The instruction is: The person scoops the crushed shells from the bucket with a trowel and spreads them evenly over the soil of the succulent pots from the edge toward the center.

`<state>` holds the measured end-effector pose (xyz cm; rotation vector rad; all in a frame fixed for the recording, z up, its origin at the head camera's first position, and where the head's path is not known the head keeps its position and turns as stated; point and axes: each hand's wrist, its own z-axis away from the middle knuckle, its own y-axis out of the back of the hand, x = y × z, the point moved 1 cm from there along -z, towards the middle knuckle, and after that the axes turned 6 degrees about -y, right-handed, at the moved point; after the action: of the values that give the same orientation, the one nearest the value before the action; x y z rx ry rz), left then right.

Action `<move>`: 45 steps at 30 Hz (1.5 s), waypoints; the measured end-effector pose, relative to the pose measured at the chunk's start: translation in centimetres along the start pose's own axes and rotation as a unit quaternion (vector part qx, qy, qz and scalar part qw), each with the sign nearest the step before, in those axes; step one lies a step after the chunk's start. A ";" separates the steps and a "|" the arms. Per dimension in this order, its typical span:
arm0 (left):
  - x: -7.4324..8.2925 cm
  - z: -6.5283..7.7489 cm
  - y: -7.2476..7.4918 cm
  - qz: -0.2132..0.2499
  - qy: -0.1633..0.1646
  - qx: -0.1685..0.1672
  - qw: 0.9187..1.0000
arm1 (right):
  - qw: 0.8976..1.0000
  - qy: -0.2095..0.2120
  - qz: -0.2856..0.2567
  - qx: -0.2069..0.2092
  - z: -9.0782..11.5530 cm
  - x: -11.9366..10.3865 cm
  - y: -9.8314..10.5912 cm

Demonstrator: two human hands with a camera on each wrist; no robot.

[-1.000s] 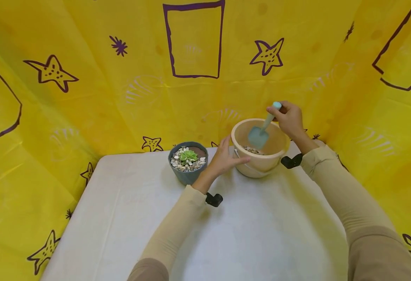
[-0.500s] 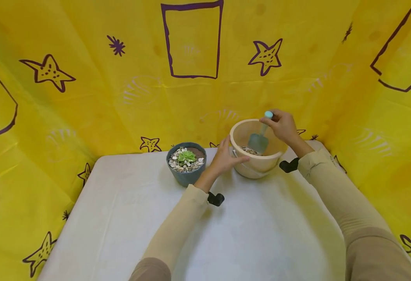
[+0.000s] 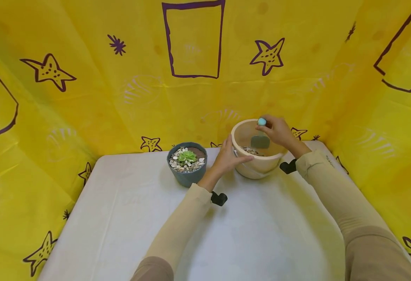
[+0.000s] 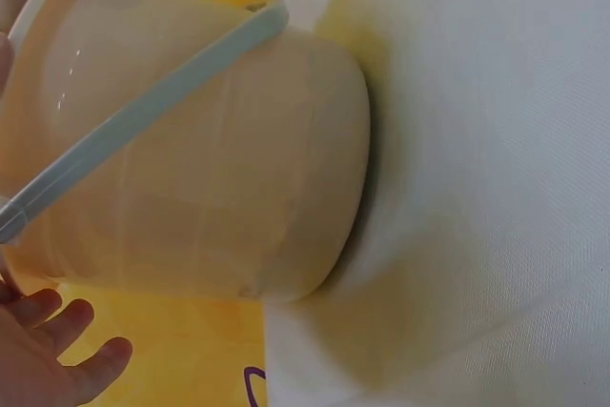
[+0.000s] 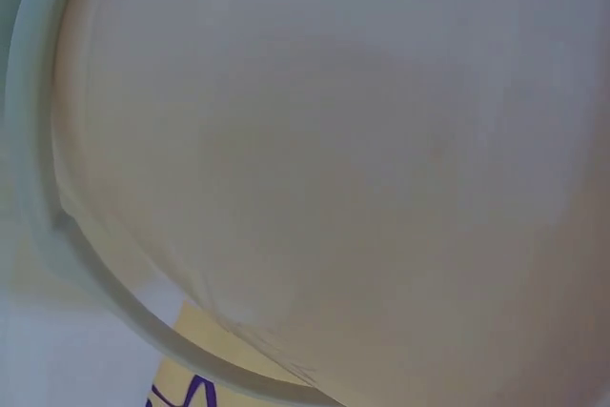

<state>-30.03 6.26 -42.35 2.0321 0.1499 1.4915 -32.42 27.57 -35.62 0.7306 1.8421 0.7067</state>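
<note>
A cream bucket (image 3: 256, 169) stands at the back right. My left hand (image 3: 226, 159) rests spread at its near-left rim, thumb along the front and fingers up the left side. In the left wrist view, fingers (image 4: 71, 355) show beside the bucket (image 4: 191, 150), whose pale handle (image 4: 143, 116) hangs across its side. My right hand (image 3: 277, 129) pinches a small blue-green toy shovel (image 3: 260, 142) by its handle, the blade down inside the bucket against the far wall. Small pebbles (image 3: 250, 150) lie at the bottom. The bucket wall (image 5: 334, 159) fills the right wrist view.
A blue-grey pot (image 3: 185, 177) with a green succulent (image 3: 187, 156), pale pebbles and a patch of brown soil stands left of the bucket. Both stand on a white-covered table (image 3: 128, 218). Yellow patterned sheets (image 3: 191, 97) rise behind and at the sides.
My right hand has moved down and left with the shovel, turning its handle end toward me and lowering the blade into the bucket. The left hand stays at the rim.
</note>
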 end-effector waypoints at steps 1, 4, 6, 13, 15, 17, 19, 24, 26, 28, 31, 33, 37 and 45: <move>0.0 0.0 0.0 0.000 0.001 0.000 1.000 | 1.000 0.003 -0.001 -0.006 0.1 0.1 -0.1; -0.1 0.2 -0.1 -0.003 0.000 0.002 1.000 | 0.999 0.012 0.002 -0.029 0.2 0.1 -0.5; -0.1 0.2 0.0 -0.006 -0.001 0.001 1.000 | 0.999 0.021 0.004 -0.041 0.2 -0.1 -0.9; 0.1 0.0 0.4 -0.013 0.003 -0.005 1.000 | 0.996 0.008 0.034 -0.080 -0.4 -0.2 -1.3; 0.1 -0.1 0.5 -0.015 0.005 -0.007 1.000 | 0.995 0.006 0.045 -0.087 -0.6 -0.2 -1.2; 0.1 -0.1 0.7 -0.015 0.007 -0.002 1.000 | 0.995 0.015 0.047 -0.089 -0.8 -0.4 -1.1; 0.2 -0.2 0.8 -0.014 0.009 0.001 1.000 | 0.995 0.027 0.044 -0.081 -0.8 -0.5 -1.1; 0.1 -0.1 0.6 -0.007 0.005 -0.003 1.000 | 0.998 0.058 0.031 -0.026 -0.1 -0.2 -1.7; 0.1 0.0 0.6 -0.004 0.002 -0.003 1.000 | 0.997 0.073 0.029 -0.018 0.1 -0.1 -2.0; 0.1 0.1 0.5 -0.004 -0.001 -0.001 1.000 | 0.995 0.087 0.033 -0.021 0.2 -0.1 -2.2; 0.3 0.2 0.6 -0.002 0.000 0.001 1.000 | 0.994 0.090 0.040 -0.044 0.2 -0.3 -2.0; 0.3 0.1 0.5 0.000 0.001 0.002 1.000 | 0.994 0.080 0.047 -0.062 0.2 -0.4 -1.7; 0.4 0.0 0.4 -0.002 0.002 -0.001 1.000 | 0.993 0.055 0.065 -0.086 0.3 -0.4 -0.8; 0.1 0.1 0.2 0.012 -0.007 0.005 1.000 | 0.990 -0.016 0.106 -0.093 0.7 -0.3 0.6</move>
<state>-29.97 6.15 -42.17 2.0585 0.1289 1.4948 -31.57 27.82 -35.28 0.8169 1.6584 0.9856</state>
